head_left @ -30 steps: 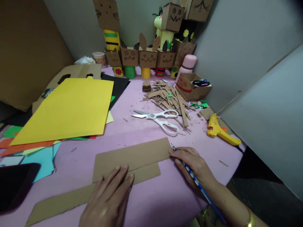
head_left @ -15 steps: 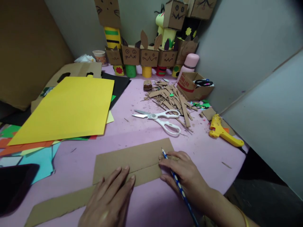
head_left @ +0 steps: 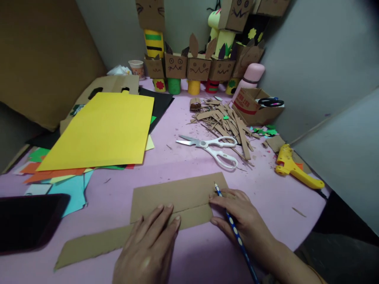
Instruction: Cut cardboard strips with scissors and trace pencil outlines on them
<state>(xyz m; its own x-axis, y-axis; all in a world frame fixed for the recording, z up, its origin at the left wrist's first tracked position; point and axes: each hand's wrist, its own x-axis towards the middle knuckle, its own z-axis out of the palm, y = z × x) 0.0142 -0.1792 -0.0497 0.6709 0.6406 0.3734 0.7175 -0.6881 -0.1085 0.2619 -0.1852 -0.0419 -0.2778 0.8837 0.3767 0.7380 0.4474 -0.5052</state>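
Observation:
A rectangular cardboard piece lies flat on the table, with a long narrow cardboard strip laid across its lower part and reaching out to the left. Pressed flat over both is my left hand, its fingers stretched out. My right hand grips a blue pencil with pale spots, its tip above the right part of the larger piece. The thumb and fingers of this hand also rest at the right edge of the cardboard. White-handled scissors lie spread beyond the cardboard.
Cardboard scraps are heaped behind the scissors. A yellow glue gun lies right. Yellow paper and a dark tablet-like object are left. Cardboard animal figures, a pink bottle and a small box stand behind.
The camera view has swung left, so everything sits farther right in the picture. My hands, the pencil and the cardboard keep nearly the same arrangement.

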